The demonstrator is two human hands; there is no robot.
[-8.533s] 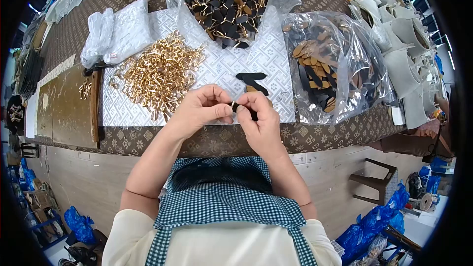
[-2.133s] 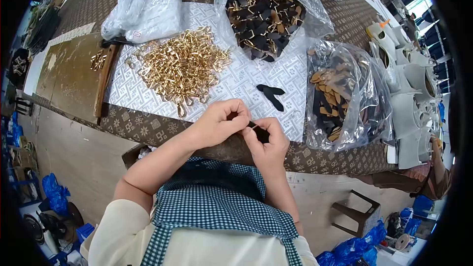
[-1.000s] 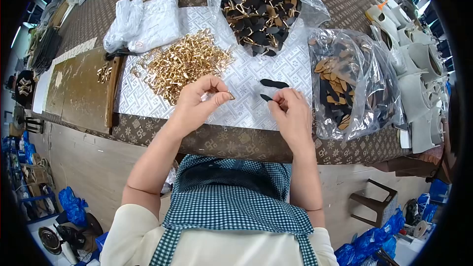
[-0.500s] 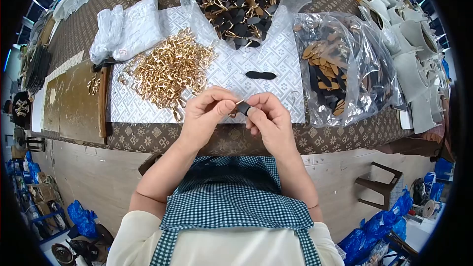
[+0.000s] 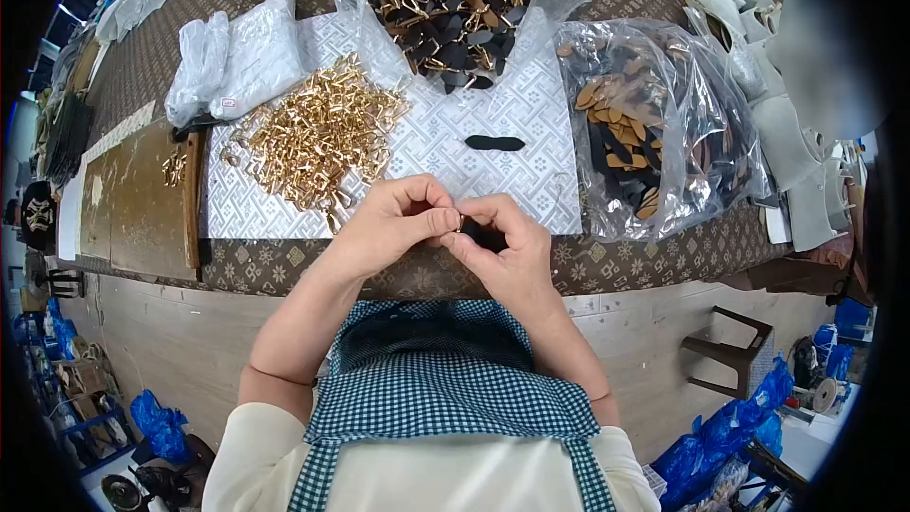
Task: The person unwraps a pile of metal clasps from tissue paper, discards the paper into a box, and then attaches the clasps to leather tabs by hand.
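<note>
Near the table's front edge, my left hand (image 5: 403,225) pinches a small gold clasp (image 5: 461,222), mostly covered by the fingertips. My right hand (image 5: 504,245) touches it and holds a black leather tab (image 5: 485,233) that shows between thumb and fingers. Beyond the hands, another black tab (image 5: 495,143) lies flat on the patterned white sheet (image 5: 436,133). A pile of gold clasps (image 5: 318,133) is to the left. Behind, an open plastic bag holds black and brown tabs with clasps (image 5: 455,19). To the right sits a clear bag of brown and black tabs (image 5: 621,137).
White plastic packages (image 5: 256,52) lie at the back left. A worn board (image 5: 137,199) with a wooden edge is at the left, a few clasps on it. Pale grey pieces (image 5: 791,123) are stacked at the far right. A brown stool (image 5: 730,351) stands on the floor.
My hands have come closer together, fingertips now meeting over the clasp. The black tab has turned and is more hidden in my right hand. The whole view has shifted slightly.
</note>
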